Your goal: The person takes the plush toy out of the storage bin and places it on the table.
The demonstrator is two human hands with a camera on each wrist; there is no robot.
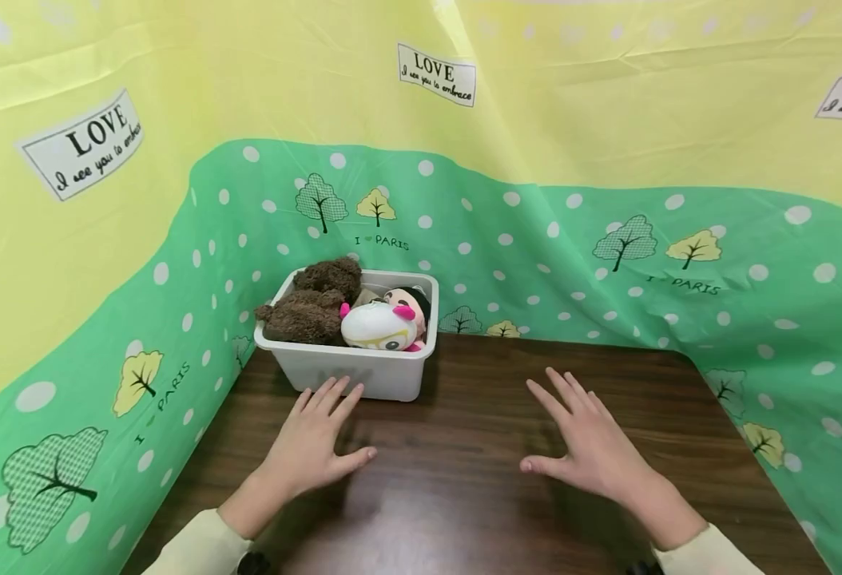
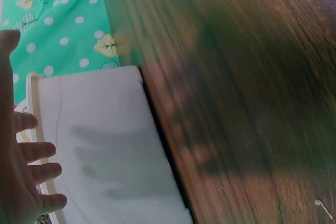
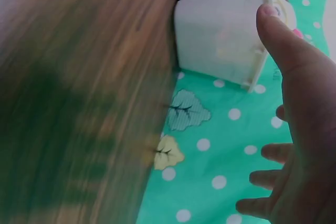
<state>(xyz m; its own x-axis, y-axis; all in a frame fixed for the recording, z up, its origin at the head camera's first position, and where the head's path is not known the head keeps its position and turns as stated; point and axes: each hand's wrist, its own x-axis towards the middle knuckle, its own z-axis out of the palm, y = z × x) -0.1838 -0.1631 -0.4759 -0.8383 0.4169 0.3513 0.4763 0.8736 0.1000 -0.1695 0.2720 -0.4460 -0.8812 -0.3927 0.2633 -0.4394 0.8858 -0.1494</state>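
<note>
Both hands hover over the dark wooden table with fingers spread and nothing in them. The left hand [image 1: 313, 443] is just in front of a light grey plastic bin [image 1: 349, 374], its fingertips overlapping the bin's lower front in the head view. Off to the right, apart from the bin, is the right hand [image 1: 589, 447]. Inside the bin lie dark brown fluffy plush toys [image 1: 306, 315] on the left, a white plush toy [image 1: 378, 326] with pink ears at the front, and a black-haired doll [image 1: 410, 299] behind it. Lower contents of the bin are hidden.
The brown table [image 1: 464, 495] carries the bin at its back left. A green and yellow printed cloth [image 1: 536, 239] hangs behind and on both sides of it. In the left wrist view, a small pale bit [image 2: 323, 208] shows on the wood.
</note>
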